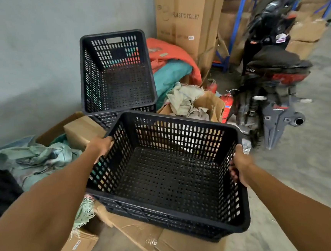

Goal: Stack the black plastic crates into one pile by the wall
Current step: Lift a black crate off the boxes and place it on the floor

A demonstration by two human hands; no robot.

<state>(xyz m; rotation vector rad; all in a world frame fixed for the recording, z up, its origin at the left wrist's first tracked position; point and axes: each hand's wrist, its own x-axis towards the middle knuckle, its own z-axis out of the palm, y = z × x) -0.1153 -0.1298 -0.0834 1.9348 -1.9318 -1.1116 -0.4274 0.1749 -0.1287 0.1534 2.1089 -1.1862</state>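
I hold a black perforated plastic crate [165,177] in the air in front of me, its mouth facing up and empty. My left hand [100,147] grips its left rim, and my right hand [240,164] grips its right rim. Beyond it, against the grey wall [34,56], stands a pile of black crates [116,73]; the top one is empty and open, with another crate's side showing under it. The held crate's far edge sits just in front of and below the pile's top rim.
Cardboard boxes [142,241] and green sacks [43,158] lie under and left of the held crate. Orange and teal cloth [171,64] and an open box of rags [194,102] sit right of the pile. A parked motorbike [272,76] stands at the right, tall cartons [187,17] behind.
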